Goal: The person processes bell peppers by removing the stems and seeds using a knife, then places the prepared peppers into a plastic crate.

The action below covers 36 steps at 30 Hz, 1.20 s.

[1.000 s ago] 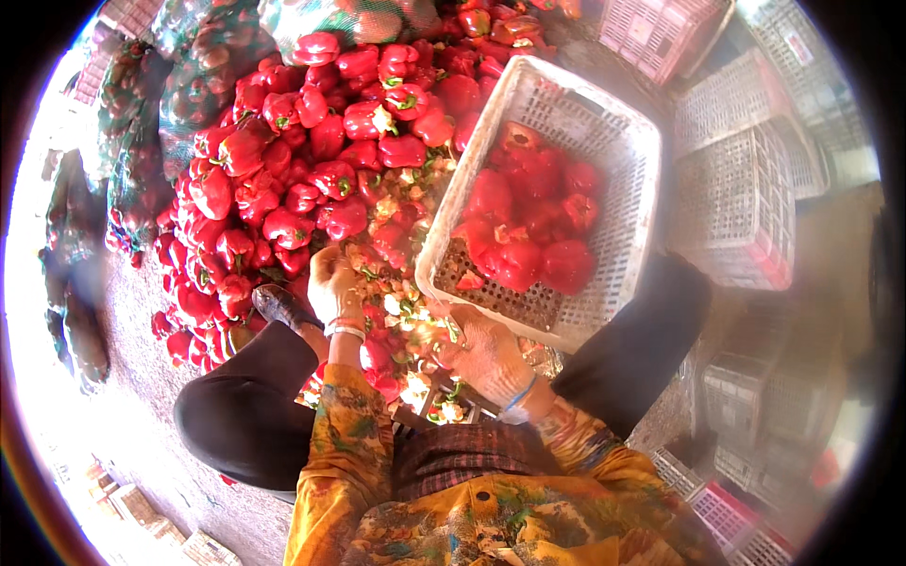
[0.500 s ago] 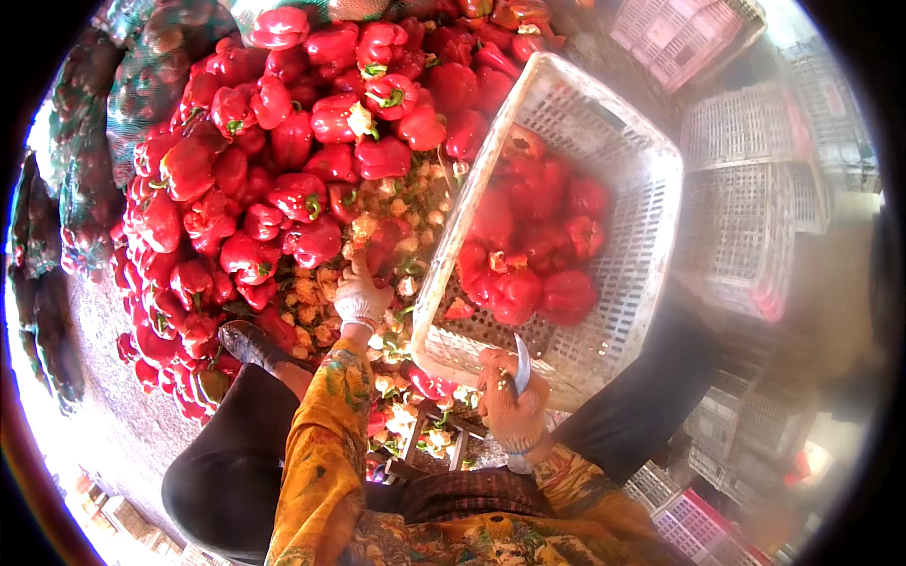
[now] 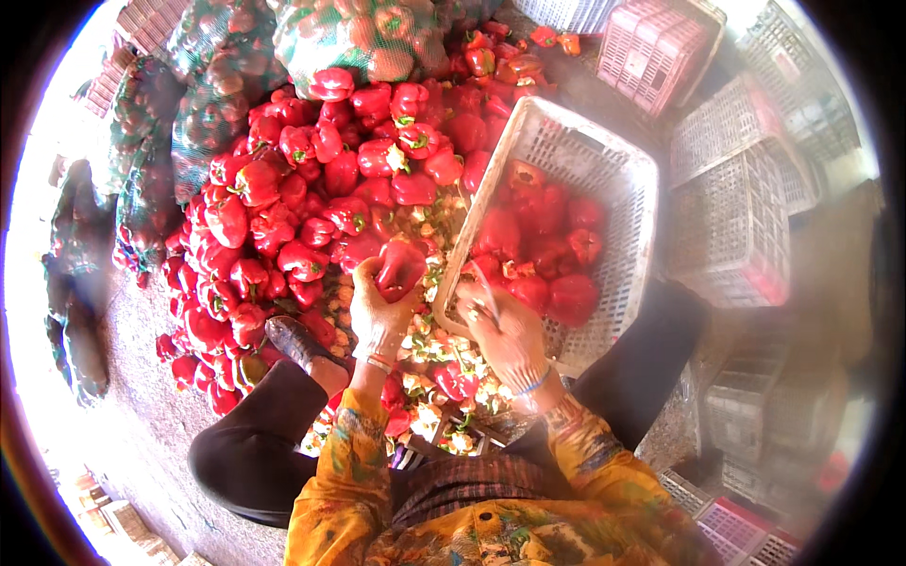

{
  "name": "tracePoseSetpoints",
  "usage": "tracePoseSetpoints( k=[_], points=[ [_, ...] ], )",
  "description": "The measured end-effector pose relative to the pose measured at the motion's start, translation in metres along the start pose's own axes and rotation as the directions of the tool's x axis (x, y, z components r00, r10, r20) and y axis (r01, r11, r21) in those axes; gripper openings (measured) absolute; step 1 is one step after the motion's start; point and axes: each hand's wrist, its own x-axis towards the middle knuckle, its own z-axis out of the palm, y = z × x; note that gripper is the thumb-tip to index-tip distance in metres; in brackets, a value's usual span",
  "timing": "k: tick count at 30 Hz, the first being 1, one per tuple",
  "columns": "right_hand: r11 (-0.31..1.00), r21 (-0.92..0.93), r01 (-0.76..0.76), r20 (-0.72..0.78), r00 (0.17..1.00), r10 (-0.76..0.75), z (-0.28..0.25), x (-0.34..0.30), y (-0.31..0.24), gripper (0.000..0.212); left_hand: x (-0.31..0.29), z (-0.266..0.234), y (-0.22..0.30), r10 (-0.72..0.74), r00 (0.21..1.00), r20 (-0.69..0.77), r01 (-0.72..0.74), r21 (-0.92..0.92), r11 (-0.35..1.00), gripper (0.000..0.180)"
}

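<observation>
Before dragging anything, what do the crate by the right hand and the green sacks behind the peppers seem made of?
Crate: probably rigid plastic, dull white, judging by its moulded slots. Sacks: likely synthetic netting, finish unclear; the open mesh is see-through.

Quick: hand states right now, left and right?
Left hand: holding a red pepper, fingers curled around it.
Right hand: closed, holding a curved knife.

held pepper (image 3: 404, 267) was deep red | heaped peppers (image 3: 307, 259) were red, flecked green | nearest crate (image 3: 618, 193) was dull white | mesh sacks (image 3: 226, 118) were green | jacket (image 3: 344, 472) was orange-yellow with multicoloured blotches | waist cloth (image 3: 486, 479) was dark plaid | trousers (image 3: 250, 464) were black
</observation>
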Motion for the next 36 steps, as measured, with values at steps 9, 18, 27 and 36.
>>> tracePoseSetpoints(
  k=[9, 18, 27, 36],
  points=[
    [0.804, -0.418, 0.423, 0.49, 0.85, -0.193, -0.001, 0.01, -0.038, 0.036, -0.086, -0.048, 0.054, 0.131, 0.991, 0.031, -0.13, -0.004, 0.991, 0.078],
    [0.85, -0.442, 0.287, 0.555, 0.832, 0.008, 0.001, -0.006, -0.03, 0.034, -0.095, -0.059, 0.058, 0.589, 0.793, 0.154, -0.596, 0.396, 0.699, 0.092],
    [0.906, 0.137, -0.4, 0.479, 0.827, 0.293, 0.013, -0.038, -0.029, 0.015, -0.104, -0.042, 0.058, 0.31, 0.949, -0.063, -0.288, 0.23, 0.93, 0.086],
    [0.932, -0.307, 0.194, 0.412, 0.909, -0.053, 0.001, -0.077, -0.018, 0.021, -0.068, -0.071, 0.012, -0.067, 0.953, 0.295, 0.298, -0.954, 0.034, 0.055]
  ],
)
